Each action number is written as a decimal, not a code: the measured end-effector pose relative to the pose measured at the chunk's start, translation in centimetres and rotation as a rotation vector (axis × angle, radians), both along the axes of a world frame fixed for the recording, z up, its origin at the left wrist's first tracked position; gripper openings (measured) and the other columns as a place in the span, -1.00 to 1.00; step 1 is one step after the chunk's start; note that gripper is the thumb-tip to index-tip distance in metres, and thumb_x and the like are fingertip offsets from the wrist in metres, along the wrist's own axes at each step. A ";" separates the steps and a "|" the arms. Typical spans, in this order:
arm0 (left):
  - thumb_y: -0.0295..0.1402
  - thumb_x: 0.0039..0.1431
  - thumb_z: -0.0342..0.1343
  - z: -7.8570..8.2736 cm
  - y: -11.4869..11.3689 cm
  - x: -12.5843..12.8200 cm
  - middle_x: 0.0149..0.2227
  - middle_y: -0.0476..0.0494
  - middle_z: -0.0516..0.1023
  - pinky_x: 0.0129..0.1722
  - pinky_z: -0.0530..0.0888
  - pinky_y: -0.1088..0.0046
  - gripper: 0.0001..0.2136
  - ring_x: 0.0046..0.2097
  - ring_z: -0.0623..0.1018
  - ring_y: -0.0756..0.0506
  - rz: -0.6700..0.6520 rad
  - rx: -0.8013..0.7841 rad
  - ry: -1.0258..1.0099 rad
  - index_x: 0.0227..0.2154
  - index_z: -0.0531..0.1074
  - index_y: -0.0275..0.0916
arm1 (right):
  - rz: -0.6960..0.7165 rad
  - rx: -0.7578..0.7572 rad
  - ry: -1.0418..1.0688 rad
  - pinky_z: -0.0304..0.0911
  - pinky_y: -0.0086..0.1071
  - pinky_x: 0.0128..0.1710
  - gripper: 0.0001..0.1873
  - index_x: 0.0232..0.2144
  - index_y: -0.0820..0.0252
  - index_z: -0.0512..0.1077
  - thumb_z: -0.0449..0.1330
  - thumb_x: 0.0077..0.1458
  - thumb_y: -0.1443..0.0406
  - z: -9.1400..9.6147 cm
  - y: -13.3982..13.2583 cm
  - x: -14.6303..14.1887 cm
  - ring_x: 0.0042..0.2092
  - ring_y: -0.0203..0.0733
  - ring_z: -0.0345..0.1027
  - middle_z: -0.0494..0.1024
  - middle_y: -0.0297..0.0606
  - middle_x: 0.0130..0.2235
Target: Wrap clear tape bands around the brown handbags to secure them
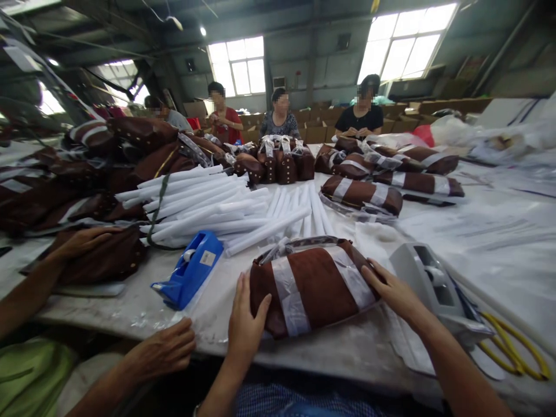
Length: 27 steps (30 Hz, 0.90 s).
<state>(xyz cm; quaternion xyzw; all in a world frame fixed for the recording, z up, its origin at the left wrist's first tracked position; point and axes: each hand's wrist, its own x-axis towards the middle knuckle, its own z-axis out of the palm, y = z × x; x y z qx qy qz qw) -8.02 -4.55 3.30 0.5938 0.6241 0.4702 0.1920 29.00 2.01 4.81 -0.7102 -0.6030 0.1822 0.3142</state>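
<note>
A brown handbag (319,284) with strips of clear plastic film wrapped round it lies on the table in front of me. My left hand (247,318) grips its left end, fingers along the side and thumb on the front face. At the opposite end my right hand (393,289) holds the bag, its fingers over the upper right corner. The strap at the top is also covered in plastic. Just right of my right hand stands a grey tape dispenser (428,284), and a blue tape dispenser (191,269) is to the left of the bag.
Yellow-handled scissors (515,347) lie at the right. Rolled white paper tubes (204,202) are heaped behind the blue dispenser. More wrapped bags (362,194) lie farther back. A co-worker's hand (163,347) is close on my left, the other on a brown bag (104,255). People sit across the table.
</note>
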 end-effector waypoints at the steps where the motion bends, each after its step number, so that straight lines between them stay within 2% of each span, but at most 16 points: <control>1: -0.24 0.26 0.16 -0.2 0.4 -0.3 0.34 -0.32 0.24 0.19 0.44 0.04 -0.33 0.30 0.34 -0.27 0.000 -0.083 -0.145 0.36 0.03 -0.09 | -0.002 -0.049 0.054 0.37 0.08 0.09 -0.31 0.11 0.15 0.46 0.20 0.08 -0.14 0.0 0.3 0.1 0.08 0.26 0.45 0.57 -0.02 0.05; 3: -0.23 0.25 0.18 -0.3 1.0 -0.5 0.27 -0.37 0.35 0.09 0.53 0.12 -0.23 0.19 0.48 -0.25 -0.044 -0.241 -0.434 0.40 -0.12 -0.11 | -0.015 -0.084 0.169 0.27 0.11 0.18 -0.24 0.14 0.16 0.44 0.26 0.01 -0.14 0.5 0.1 -0.4 0.16 0.28 0.36 0.51 -0.02 0.13; 5: -0.25 0.22 0.22 0.1 1.0 -0.9 0.23 -0.35 0.40 0.08 0.54 0.15 -0.14 0.15 0.51 -0.23 -0.071 -0.295 -0.616 0.41 -0.24 -0.06 | 0.002 -0.059 0.320 0.20 0.07 0.25 -0.19 0.21 0.13 0.35 0.30 0.00 -0.11 1.1 -0.9 -1.1 0.23 0.22 0.29 0.45 -0.04 0.19; 7: -0.25 0.17 0.26 0.9 0.8 -1.6 0.28 -0.28 0.35 0.13 0.50 0.16 -0.08 0.21 0.45 -0.23 -0.102 -0.246 -0.656 0.40 -0.27 0.02 | 0.036 -0.011 0.497 0.21 -0.01 0.25 -0.15 0.29 0.03 0.22 0.32 0.02 -0.06 1.6 -2.3 -1.5 0.27 0.13 0.25 0.37 -0.08 0.25; 10: -0.14 0.09 0.31 2.0 0.7 -3.6 0.38 -0.24 0.17 0.25 0.36 0.18 -0.12 0.35 0.25 -0.26 -0.185 -0.139 -0.596 0.38 -0.07 0.00 | 0.062 0.082 0.734 0.25 -0.08 0.23 -0.05 0.36 -0.11 0.01 0.33 0.04 -0.01 1.8 -4.0 -1.6 0.31 0.05 0.18 0.25 -0.13 0.33; 12: -0.03 0.03 0.33 2.5 1.0 -4.9 0.38 -0.30 0.16 0.29 0.30 0.15 -0.11 0.36 0.21 -0.32 -0.227 -0.127 -0.543 0.35 0.04 -0.10 | 0.097 0.108 0.804 0.25 -0.09 0.23 -0.05 0.35 -0.10 0.05 0.37 0.00 0.00 1.8 -4.5 -1.5 0.32 0.07 0.16 0.24 -0.11 0.34; 16: 0.06 -0.18 0.41 2.9 1.6 -6.5 0.29 -0.37 0.31 0.28 0.29 0.04 0.00 0.31 0.29 -0.39 -0.281 -0.186 -0.436 0.31 0.14 -0.22 | 0.216 -0.033 0.784 0.28 -0.08 0.19 -0.14 0.20 0.07 0.29 0.46 -0.13 0.06 1.9 -4.3 -1.2 0.26 0.16 0.26 0.41 0.00 0.22; 19: 0.03 -0.30 0.46 3.2 1.8 -6.6 0.26 -0.34 0.37 0.28 0.30 0.10 0.00 0.31 0.30 -0.41 -0.280 -0.169 -0.434 0.25 0.25 -0.22 | 0.230 -0.044 0.772 0.32 -0.09 0.15 -0.10 0.19 0.08 0.27 0.50 -0.19 0.12 2.3 -4.0 -1.0 0.19 0.15 0.33 0.48 -0.04 0.15; 23: -0.10 -0.25 0.48 3.8 2.1 -6.0 0.21 -0.29 0.43 0.28 0.29 0.13 -0.10 0.29 0.34 -0.38 -0.221 -0.187 -0.535 0.21 0.31 -0.20 | 0.212 -0.033 0.741 0.30 -0.10 0.15 -0.07 0.18 0.07 0.27 0.52 -0.24 0.13 2.5 -4.0 -1.3 0.17 0.15 0.35 0.51 -0.08 0.11; 25: -0.06 -0.17 0.43 4.3 2.3 -5.5 0.20 -0.27 0.45 0.27 0.30 0.14 -0.14 0.27 0.37 -0.35 -0.177 -0.215 -0.644 0.23 0.29 -0.18 | 0.210 -0.022 0.784 0.23 -0.08 0.20 -0.06 0.18 0.06 0.28 0.51 -0.24 0.07 2.4 -4.2 -2.0 0.20 0.17 0.31 0.49 -0.09 0.14; 27: 0.01 -0.07 0.36 5.0 2.2 -5.0 0.22 -0.24 0.43 0.27 0.31 0.17 -0.19 0.28 0.37 -0.32 -0.139 -0.254 -0.743 0.25 0.27 -0.14 | 0.214 -0.028 0.877 0.16 -0.04 0.26 -0.10 0.20 0.06 0.28 0.45 -0.15 -0.03 2.5 -4.5 -2.9 0.24 0.19 0.25 0.43 -0.07 0.21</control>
